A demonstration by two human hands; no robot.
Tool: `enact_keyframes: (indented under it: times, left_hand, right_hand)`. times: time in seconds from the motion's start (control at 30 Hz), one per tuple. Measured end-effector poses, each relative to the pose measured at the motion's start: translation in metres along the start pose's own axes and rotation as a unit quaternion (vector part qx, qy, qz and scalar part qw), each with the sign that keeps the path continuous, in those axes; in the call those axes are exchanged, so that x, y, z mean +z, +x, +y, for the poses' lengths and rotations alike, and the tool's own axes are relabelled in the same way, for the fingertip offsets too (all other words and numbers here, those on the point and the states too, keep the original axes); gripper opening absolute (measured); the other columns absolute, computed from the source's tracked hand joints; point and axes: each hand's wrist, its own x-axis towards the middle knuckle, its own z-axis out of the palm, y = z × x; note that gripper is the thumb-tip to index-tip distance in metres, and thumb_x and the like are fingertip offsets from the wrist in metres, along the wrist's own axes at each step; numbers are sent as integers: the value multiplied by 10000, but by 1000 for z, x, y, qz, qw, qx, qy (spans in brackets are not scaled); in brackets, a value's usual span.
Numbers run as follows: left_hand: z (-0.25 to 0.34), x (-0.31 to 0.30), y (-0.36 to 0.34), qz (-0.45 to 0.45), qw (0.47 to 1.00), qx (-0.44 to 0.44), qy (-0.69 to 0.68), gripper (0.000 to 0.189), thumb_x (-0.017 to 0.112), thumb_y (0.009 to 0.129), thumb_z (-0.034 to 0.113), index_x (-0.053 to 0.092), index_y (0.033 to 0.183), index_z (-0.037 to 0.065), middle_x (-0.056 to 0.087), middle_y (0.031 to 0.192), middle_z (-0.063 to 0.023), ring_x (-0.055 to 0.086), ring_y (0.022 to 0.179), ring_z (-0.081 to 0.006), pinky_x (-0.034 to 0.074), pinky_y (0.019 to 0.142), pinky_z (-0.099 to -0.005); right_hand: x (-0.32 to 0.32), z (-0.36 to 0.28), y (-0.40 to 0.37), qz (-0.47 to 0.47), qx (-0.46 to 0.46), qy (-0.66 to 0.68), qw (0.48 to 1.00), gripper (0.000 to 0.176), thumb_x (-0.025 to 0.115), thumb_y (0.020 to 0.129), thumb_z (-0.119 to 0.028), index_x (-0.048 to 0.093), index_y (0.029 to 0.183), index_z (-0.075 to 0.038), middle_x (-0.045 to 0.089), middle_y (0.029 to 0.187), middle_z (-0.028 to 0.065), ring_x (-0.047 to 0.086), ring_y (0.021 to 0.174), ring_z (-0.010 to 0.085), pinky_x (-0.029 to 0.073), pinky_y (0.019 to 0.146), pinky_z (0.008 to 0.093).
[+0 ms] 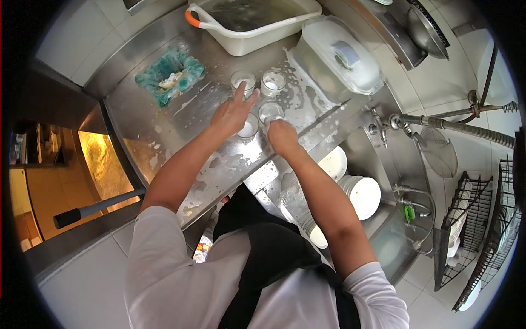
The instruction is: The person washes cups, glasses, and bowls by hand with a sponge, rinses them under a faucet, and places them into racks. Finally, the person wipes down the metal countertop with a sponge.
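At left on the tabletop (192,129) we see a green plastic bag (193,74) spread open, perhaps so scraps can drop in; its contents are hard to name. Behind, the white basin (241,45) of murky liquid is cut off by the upper edge. Our left hand (230,116) is open, fingers extended to the far-left glass (241,77), probably to steady it; another rim may hide beneath. The near-left glass (248,129) stands beside this hand. Our right hand (282,137) curls at the near-right glass (270,111); its palm is hidden, so we cannot tell whether it grips. The far-right glass (273,83) stands untouched behind; the cluster seems kept within easy reach. Further right sits a lidded container (320,52). Our right forearm hides some plates (366,196) in the sink (368,145). The wire rack (472,214) shows its load poorly.
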Motion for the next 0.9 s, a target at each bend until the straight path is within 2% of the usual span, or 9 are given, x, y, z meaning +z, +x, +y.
enact_keyframes:
  times: [0.07, 0.3, 0.5, 0.57, 0.63, 0.67, 0.73, 0.77, 0.9]
  left_hand:
    - [-4, -2, 11, -135, 990, -24, -29, 682, 655, 815, 40, 406, 1441, 147, 416, 1354, -241, 595, 1088, -427, 522, 898, -476]
    - [-16, 1, 28, -180, 979, -56, -78, 738, 604, 807, -28, 366, 1472, 188, 419, 1379, -223, 584, 1122, -426, 502, 937, -474]
    - [-14, -12, 24, -201, 975, 67, -61, 662, 591, 837, 0, 401, 1443, 187, 441, 1378, -225, 606, 1080, -415, 497, 934, -459]
    - [-3, -33, 25, -288, 934, -104, -185, 640, 587, 832, 34, 418, 1427, 202, 432, 1396, -237, 616, 1059, -413, 501, 914, -451]
    - [-3, -29, 22, -262, 940, -117, -184, 564, 592, 825, 51, 481, 1365, 171, 469, 1350, -239, 621, 1044, -410, 503, 901, -453]
    - [-5, -25, 23, -238, 946, -125, -182, 493, 598, 818, 68, 545, 1303, 140, 506, 1304, -241, 625, 1029, -407, 505, 889, -456]
    - [-14, -6, 28, -238, 965, -44, -101, 408, 600, 811, 64, 597, 1216, 108, 534, 1241, -234, 626, 1023, -405, 506, 887, -461]
    - [-17, 2, 31, -237, 971, 38, -22, 331, 602, 803, 60, 649, 1129, 77, 561, 1179, -227, 628, 1016, -404, 507, 884, -465]
    - [-15, 7, 34, -226, 974, 22, -18, 226, 603, 778, 33, 701, 980, 59, 576, 1090, -205, 624, 1017, -410, 507, 885, -469]
  right_hand:
    - [1, -3, 6, -6, 10, -17, 1000, 204, 533, 851, -101, 701, 925, -11, 693, 994, 195, 690, 909, 335, 551, 805, 423]
    - [1, 12, 17, -8, 3, -17, 1000, 196, 535, 850, -107, 697, 902, -10, 690, 992, 202, 678, 949, 336, 545, 816, 423]
    - [-21, 18, 29, 16, -82, 125, 989, 170, 607, 775, -91, 678, 895, 8, 673, 966, 219, 644, 952, 375, 507, 862, 435]
    - [-37, 13, 36, 25, -90, 210, 973, 179, 631, 753, -93, 674, 898, 4, 669, 951, 215, 636, 935, 379, 498, 868, 440]
    - [-43, 19, 44, 244, -58, 179, 951, 239, 661, 708, -106, 682, 932, -27, 663, 928, 201, 622, 890, 383, 494, 854, 448]
    - [-42, 24, 54, 246, -61, 179, 951, 239, 661, 708, -106, 682, 932, -27, 663, 928, 201, 622, 890, 383, 494, 854, 448]
    - [-36, 37, 83, 209, -62, 61, 974, 469, 645, 652, -69, 624, 1120, -49, 649, 876, 228, 603, 886, 415, 480, 792, 461]
    - [-46, 39, 91, 120, -98, -30, 987, 394, 623, 674, -95, 646, 1054, 8, 649, 859, 237, 612, 901, 395, 491, 810, 448]
    - [-43, 56, 135, 11, -170, -86, 982, 291, 653, 721, -118, 684, 971, 28, 681, 1015, 204, 641, 929, 375, 501, 861, 445]
